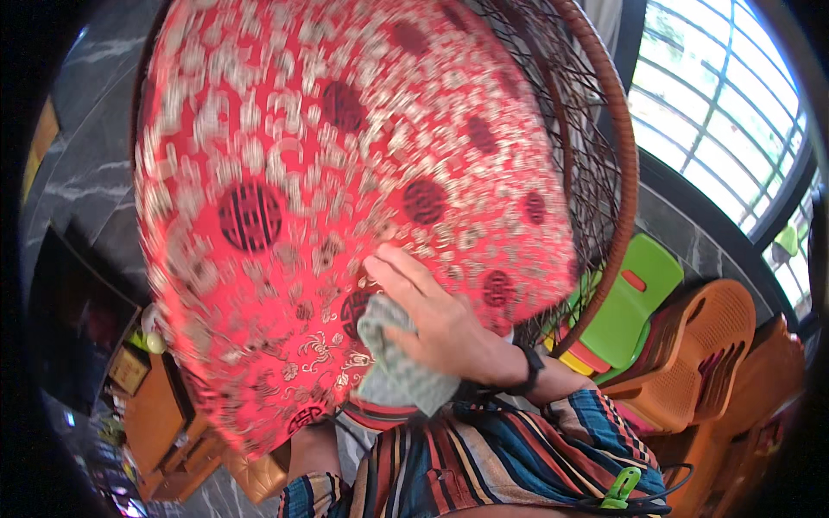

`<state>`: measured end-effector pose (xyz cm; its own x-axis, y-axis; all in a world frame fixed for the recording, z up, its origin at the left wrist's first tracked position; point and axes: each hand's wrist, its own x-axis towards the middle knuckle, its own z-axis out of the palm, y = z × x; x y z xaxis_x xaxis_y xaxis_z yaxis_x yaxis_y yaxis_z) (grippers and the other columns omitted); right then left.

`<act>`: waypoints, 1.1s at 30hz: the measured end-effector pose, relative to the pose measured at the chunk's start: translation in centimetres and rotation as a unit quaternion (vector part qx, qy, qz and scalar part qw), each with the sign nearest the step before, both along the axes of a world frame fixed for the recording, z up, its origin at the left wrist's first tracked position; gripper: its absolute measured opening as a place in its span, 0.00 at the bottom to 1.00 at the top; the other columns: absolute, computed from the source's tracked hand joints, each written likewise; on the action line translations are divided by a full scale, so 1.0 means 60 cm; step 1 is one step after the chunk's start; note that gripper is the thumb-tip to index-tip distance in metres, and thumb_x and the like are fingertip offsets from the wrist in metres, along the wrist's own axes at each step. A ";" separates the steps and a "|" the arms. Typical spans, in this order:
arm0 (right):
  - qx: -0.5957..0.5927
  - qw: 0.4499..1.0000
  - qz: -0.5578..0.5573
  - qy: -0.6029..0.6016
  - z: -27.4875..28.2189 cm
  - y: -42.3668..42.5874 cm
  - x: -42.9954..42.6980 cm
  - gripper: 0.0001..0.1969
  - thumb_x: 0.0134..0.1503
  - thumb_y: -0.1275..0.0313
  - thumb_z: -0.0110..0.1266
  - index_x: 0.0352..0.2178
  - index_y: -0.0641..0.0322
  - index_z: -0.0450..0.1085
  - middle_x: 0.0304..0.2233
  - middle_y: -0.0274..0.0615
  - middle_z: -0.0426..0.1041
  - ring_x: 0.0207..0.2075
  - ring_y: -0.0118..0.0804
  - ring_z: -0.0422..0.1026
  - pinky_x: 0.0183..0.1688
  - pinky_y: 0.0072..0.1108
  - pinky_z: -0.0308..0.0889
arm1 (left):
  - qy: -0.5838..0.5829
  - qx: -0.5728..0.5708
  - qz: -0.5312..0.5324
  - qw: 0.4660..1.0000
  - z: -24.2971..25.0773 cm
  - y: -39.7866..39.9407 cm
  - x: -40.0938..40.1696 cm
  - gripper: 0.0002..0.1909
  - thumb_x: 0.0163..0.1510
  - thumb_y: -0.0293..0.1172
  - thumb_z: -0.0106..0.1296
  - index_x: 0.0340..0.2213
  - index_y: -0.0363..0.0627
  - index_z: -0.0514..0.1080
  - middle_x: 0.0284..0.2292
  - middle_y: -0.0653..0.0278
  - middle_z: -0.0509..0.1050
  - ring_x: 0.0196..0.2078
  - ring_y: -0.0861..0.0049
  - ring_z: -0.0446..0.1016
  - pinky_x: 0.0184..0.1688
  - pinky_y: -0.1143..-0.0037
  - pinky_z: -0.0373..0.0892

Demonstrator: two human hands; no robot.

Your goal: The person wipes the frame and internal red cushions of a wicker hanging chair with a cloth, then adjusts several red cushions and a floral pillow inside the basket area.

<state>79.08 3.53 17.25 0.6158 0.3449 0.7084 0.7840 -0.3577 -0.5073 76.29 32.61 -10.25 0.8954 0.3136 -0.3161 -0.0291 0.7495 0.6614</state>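
A large red brocade cushion (382,155) with gold patterns and dark round medallions fills the middle of the view. Against its lower part lies my right hand (434,317), with a pale green cloth (401,375) held under the thumb and palm. The fingers point up and left over the cushion face, and the wrist wears a black band (535,369). My left forearm (314,447) passes behind the cushion's lower edge, so my left hand is hidden. Motion blurs much of the cushion.
A woven wicker chair frame (625,188) curves around the cushion's right side. Stacked green (631,304) and orange plastic chairs (706,349) stand right, below a barred window (719,97). Lower left are a wooden cabinet (152,414) and a dark television screen (78,324).
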 end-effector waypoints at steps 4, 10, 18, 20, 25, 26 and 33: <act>0.024 0.997 -0.060 0.048 -0.159 -0.015 0.124 0.33 0.50 0.74 0.55 0.58 0.55 0.55 0.58 0.47 0.58 0.50 0.51 0.67 0.49 0.31 0.67 | -0.023 0.012 -0.061 0.998 0.019 -0.047 0.079 0.22 0.60 0.43 0.39 0.48 0.38 0.64 0.43 0.56 0.70 0.41 0.65 0.68 0.40 0.67 0.68; -0.084 0.986 -0.119 0.077 -0.147 0.017 0.164 0.30 0.53 0.64 0.52 0.57 0.55 0.55 0.56 0.54 0.57 0.47 0.58 0.68 0.45 0.41 0.68 | -0.048 0.001 -0.096 0.994 0.021 -0.072 0.152 0.22 0.60 0.43 0.39 0.49 0.39 0.63 0.44 0.55 0.69 0.43 0.64 0.68 0.42 0.65 0.68; -0.258 0.960 -0.094 0.047 -0.130 -0.003 0.206 0.21 0.54 0.61 0.52 0.44 0.63 0.65 0.47 0.50 0.65 0.34 0.58 0.73 0.33 0.41 0.71 | -0.046 -0.022 -0.100 0.994 0.002 -0.059 0.206 0.23 0.60 0.44 0.39 0.50 0.39 0.62 0.45 0.55 0.69 0.45 0.63 0.67 0.45 0.64 0.67; -0.300 0.949 -0.045 -0.086 -0.149 -0.025 0.232 0.16 0.55 0.64 0.50 0.40 0.64 0.65 0.42 0.49 0.66 0.35 0.52 0.72 0.28 0.37 0.72 | -0.040 -0.024 -0.111 0.993 -0.016 -0.055 0.204 0.24 0.60 0.44 0.39 0.50 0.39 0.62 0.46 0.55 0.69 0.46 0.63 0.67 0.46 0.63 0.67; -0.371 0.921 -0.073 -0.094 -0.111 -0.028 0.183 0.10 0.50 0.70 0.54 0.34 0.63 0.68 0.43 0.50 0.66 0.48 0.49 0.66 0.33 0.35 0.73 | 0.017 -0.024 -0.101 0.994 -0.095 0.010 0.106 0.24 0.60 0.44 0.39 0.51 0.39 0.62 0.47 0.55 0.69 0.47 0.62 0.67 0.47 0.62 0.67; -0.244 0.964 -0.093 -0.048 -0.109 -0.033 0.164 0.10 0.47 0.72 0.55 0.33 0.63 0.68 0.42 0.50 0.66 0.47 0.50 0.66 0.34 0.34 0.73 | 0.030 -0.026 -0.110 0.993 -0.107 0.022 0.082 0.25 0.60 0.44 0.39 0.51 0.39 0.62 0.47 0.55 0.69 0.48 0.62 0.67 0.47 0.62 0.67; -0.109 0.952 -0.283 0.047 -0.193 -0.167 0.334 0.07 0.57 0.71 0.46 0.34 0.64 0.61 0.31 0.53 0.65 0.28 0.58 0.68 0.29 0.41 0.65 | 0.036 -0.046 -0.236 0.970 -0.112 -0.038 0.184 0.25 0.60 0.45 0.39 0.52 0.40 0.61 0.49 0.55 0.68 0.50 0.61 0.67 0.50 0.60 0.67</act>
